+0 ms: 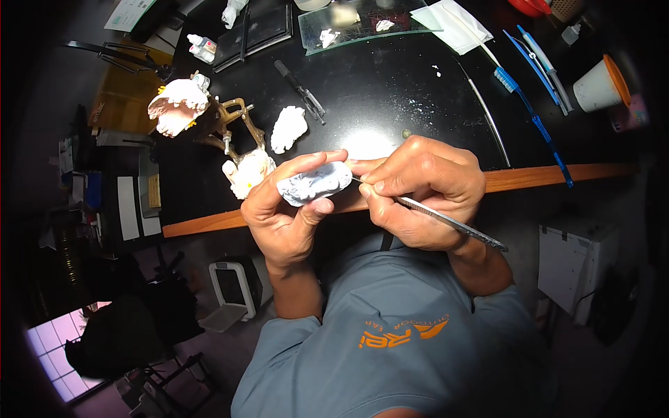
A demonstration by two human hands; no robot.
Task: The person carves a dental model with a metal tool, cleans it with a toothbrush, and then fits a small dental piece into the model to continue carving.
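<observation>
A whitish, uneven dental-like piece (315,184) is held between the fingers and thumb of my left hand (282,219), above the wooden table edge. My right hand (425,188) pinches a thin metal tool (453,223), its handle slanting down to the right. The tool's tip points at the right end of the piece; whether it touches cannot be made out. Just beyond my left hand, a white lumpy piece (288,129) lies on the black table. To its left stands a brass-coloured frame (235,115) with white dental casts (178,106) on it.
A glass plate (404,29) with white bits lies at the back, beside white paper (456,24). At the right are a blue toothbrush (536,120), a metal rod (488,118) and a white cup (598,87). A black pen (301,90) and small bottle (203,47) lie left.
</observation>
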